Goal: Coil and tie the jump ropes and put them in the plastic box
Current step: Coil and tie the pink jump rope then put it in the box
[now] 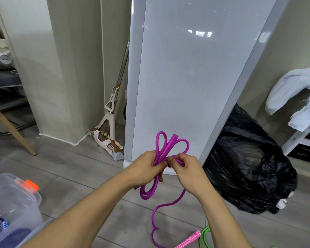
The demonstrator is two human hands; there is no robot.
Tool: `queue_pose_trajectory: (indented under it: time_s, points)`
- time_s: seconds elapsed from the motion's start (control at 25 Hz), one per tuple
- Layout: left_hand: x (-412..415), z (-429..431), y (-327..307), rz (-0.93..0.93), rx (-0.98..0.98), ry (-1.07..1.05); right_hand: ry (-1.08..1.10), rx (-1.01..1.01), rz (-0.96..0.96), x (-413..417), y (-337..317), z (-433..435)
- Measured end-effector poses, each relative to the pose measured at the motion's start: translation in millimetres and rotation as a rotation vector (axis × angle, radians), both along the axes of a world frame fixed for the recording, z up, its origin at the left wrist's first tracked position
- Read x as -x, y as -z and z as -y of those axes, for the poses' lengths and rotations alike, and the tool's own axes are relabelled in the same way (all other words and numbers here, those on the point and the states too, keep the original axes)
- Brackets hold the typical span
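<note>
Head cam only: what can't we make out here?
- Purple rope wrap: covered by left hand and right hand.
- Plastic box contents: cut off at the left edge.
- Green rope: mostly behind the right forearm and bottom edge.
- Pink handle: cropped at the bottom.

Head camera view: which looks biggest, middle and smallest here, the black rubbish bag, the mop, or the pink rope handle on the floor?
1. Black rubbish bag
2. Mop, long but thin
3. Pink rope handle, smallest though nearest the camera and partly cut off by the frame edge.
</note>
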State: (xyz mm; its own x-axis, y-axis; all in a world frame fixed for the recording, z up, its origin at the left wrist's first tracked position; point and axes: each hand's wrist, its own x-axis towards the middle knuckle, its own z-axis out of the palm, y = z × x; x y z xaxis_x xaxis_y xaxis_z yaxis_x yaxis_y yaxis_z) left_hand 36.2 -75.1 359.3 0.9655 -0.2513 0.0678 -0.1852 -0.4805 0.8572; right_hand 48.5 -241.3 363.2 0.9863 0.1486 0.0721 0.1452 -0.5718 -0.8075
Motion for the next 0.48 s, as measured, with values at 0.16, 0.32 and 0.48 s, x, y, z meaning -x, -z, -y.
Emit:
queue_pose_trajectory:
  time_s: [0.16, 0.32, 0.48]
  points:
    - [-5, -2, 0, 0.103, -0.111, -0.192, -0.044, -0.039, -0.082, -1, 0, 0]
    - [-23, -16, 6, 0.01, 0.168, -0.613, 0.034, 0.015, -0.099, -6, 4, 19]
    - [-34, -39, 11, -0.071, 0.524, -0.885, 0.043, 0.049, -0.234, -10, 5, 34]
